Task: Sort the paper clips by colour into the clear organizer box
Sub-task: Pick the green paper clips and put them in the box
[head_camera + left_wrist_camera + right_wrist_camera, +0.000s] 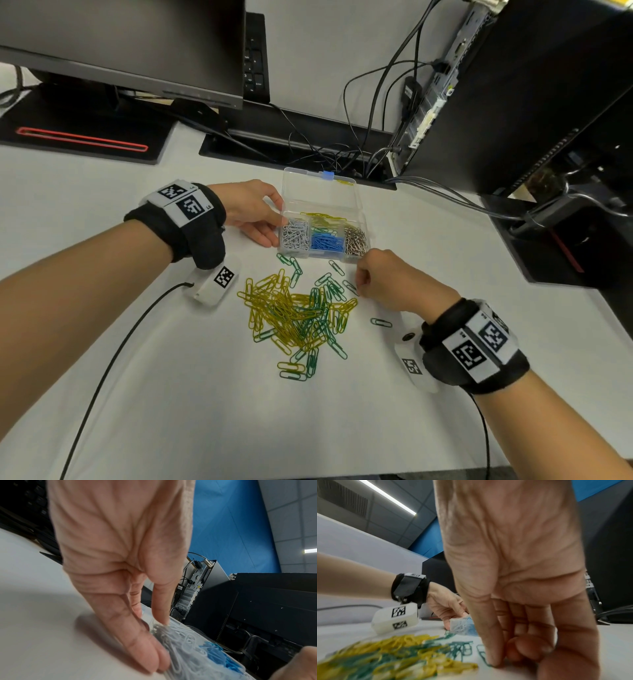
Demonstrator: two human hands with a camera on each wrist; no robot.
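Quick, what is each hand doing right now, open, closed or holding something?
Left hand: grips the left end of the clear organizer box.
Right hand: fingers curled, pinching a green paper clip on the table.

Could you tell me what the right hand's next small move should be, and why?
Probably pinch and lift the green clip under the right hand's fingertips: they press on it, and the left hand steadies the box.

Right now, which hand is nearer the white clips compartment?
Left. The left hand holds the organizer box right beside the white clips; the right hand is down at the loose pile, pinching a green clip.
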